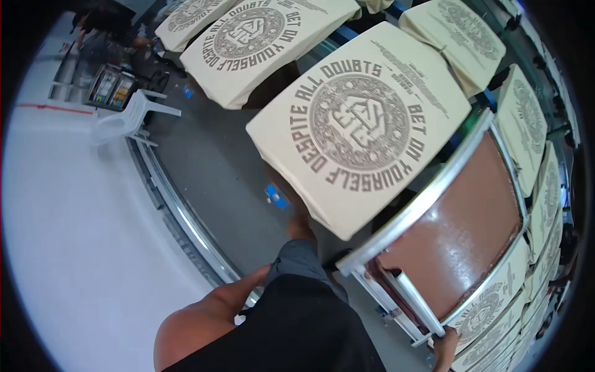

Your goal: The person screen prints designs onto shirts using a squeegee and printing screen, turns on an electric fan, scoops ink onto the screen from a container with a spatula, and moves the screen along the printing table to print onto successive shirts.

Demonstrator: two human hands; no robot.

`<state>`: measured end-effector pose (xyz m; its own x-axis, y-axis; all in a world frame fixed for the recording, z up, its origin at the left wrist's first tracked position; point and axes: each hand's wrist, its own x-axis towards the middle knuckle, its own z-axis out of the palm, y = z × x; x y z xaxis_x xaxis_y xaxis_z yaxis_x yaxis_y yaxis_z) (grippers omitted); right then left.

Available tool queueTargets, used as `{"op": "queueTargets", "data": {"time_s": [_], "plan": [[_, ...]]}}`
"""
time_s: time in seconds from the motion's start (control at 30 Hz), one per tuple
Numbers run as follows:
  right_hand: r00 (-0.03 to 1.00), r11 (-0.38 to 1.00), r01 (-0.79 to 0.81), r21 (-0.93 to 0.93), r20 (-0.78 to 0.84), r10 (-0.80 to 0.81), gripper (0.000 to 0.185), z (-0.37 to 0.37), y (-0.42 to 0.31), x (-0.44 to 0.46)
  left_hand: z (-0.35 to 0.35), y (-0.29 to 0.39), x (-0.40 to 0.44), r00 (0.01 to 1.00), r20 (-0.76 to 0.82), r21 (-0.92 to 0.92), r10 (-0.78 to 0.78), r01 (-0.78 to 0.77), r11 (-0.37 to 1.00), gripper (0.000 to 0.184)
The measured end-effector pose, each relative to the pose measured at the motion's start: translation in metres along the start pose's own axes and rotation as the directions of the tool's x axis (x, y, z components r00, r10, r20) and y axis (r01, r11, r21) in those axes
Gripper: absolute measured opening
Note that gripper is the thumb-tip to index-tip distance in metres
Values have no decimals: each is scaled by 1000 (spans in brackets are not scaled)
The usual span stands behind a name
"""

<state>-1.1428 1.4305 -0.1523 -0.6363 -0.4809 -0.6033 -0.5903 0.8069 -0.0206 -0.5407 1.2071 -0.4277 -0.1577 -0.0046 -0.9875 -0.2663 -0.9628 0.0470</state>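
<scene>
At the lower right, my right hand (445,345) is closed on the near corner of a metal-framed printing screen (409,226). The screen is tilted, with brown mesh inside its frame and a glossy patch of light on it. A squeegee (418,304) with a pale metal handle rests at the screen's near end, by brown ink. My left arm (204,316) bends in front of the white wall, its hand hidden behind my dark clothing. Just beyond the screen lies a cream T-shirt (359,124), printed with a brown round emblem and lettering, stretched over a board.
More printed cream shirts (248,37) line boards at the back and down the right side (527,124). A white plastic chair (133,118) stands at the left near a crate (111,87). A blue item (276,196) lies on the grey floor. A person (105,22) is at the far left.
</scene>
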Motion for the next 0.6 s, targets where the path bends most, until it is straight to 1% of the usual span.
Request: {"op": "queueTargets", "data": {"time_s": [0.03,0.07,0.1,0.13,0.17,0.2,0.23,0.27,0.3,0.33,0.37,0.4,0.43,0.47,0.5,0.57,0.6], "plan": [[986,973,148,-178,-43,-158,36,-7,-8,-7,20,-7,5,1000,13,-3,22,-22,1000,42],[989,977,149,-152,-2,-151,41,-10,-9,-10,35,-14,7,999,-49,-188,-6,-4,982,42],[982,978,170,-123,-57,-178,41,-6,-7,-15,48,-17,6,993,-104,-365,-47,6,931,42],[977,973,195,-124,-62,-203,39,-7,-12,-20,61,-14,0,995,-97,-354,-36,-1,935,42],[961,967,252,-42,-107,-255,33,-8,-18,-27,75,-12,-13,934,-165,92,318,-307,947,41],[959,964,257,-68,-107,-263,29,-6,-16,-32,90,-4,-30,767,-72,513,637,-519,683,41],[955,960,264,-89,-113,-273,25,-2,-14,-31,110,16,-64,648,2,622,762,-597,506,40],[954,961,263,-82,-125,-272,25,-2,-13,-31,131,39,-105,518,99,708,850,-637,306,41],[942,955,294,-52,-156,-298,24,-1,-12,-32,146,63,-131,336,225,740,915,-669,64,41],[932,949,315,-18,-185,-313,23,4,-8,-35,162,85,-156,154,366,734,918,-654,-183,41],[929,945,324,48,-204,-308,23,13,3,-31,185,105,-191,127,445,698,887,-670,-254,44],[918,940,337,52,-241,-316,20,17,2,-35,209,124,-221,99,524,653,846,-684,-324,48],[905,936,349,50,-276,-323,18,15,0,-37,232,138,-241,98,549,641,830,-687,-343,48],[935,951,302,71,-218,-280,22,11,-6,-41,255,151,-255,13,672,584,740,-623,-519,53],[940,956,280,84,-224,-255,22,11,-7,-42,274,160,-261,-57,781,498,622,-544,-675,58],[884,929,358,96,-355,-304,31,22,-5,-45,307,169,-256,67,882,454,467,-383,-804,69],[887,928,362,93,-341,-312,35,25,-4,-45,319,172,-246,166,910,414,381,-278,-867,72]]}}
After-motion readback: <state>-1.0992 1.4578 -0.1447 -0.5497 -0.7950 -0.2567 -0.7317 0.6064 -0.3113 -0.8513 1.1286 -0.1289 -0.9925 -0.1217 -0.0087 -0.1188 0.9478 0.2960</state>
